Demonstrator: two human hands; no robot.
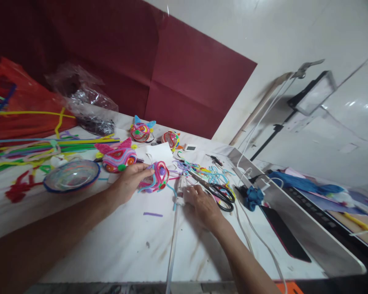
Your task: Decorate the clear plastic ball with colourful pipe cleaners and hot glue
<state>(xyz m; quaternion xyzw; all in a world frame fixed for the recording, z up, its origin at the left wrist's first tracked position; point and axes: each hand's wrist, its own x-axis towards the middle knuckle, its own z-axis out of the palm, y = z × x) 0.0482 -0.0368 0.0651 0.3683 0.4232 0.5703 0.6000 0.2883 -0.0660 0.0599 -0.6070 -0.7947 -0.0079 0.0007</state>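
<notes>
My left hand [131, 183] is closed on a small clear craft piece [155, 178] trimmed with pink, purple and light-blue pipe cleaners. A light-blue strand hangs from its right side. My right hand [203, 203] has its fingers curled over a white corded tool [182, 184] that looks like a glue gun, partly hidden by the hand. Beside that hand lie black-handled scissors [222, 195], blades pointing away. Just left of the held piece sits a pink animal mask [120, 157] covered in coiled pipe cleaners. A short purple pipe cleaner piece [153, 214] lies in front.
At the back stand a blue-eared mask [141, 130] and another decorated piece [171, 139]. A clear bowl shape with blue rim [72, 176] and bundled pipe cleaners [88, 142] are on the left. Cables [257, 230] and a black phone [284, 232] lie right.
</notes>
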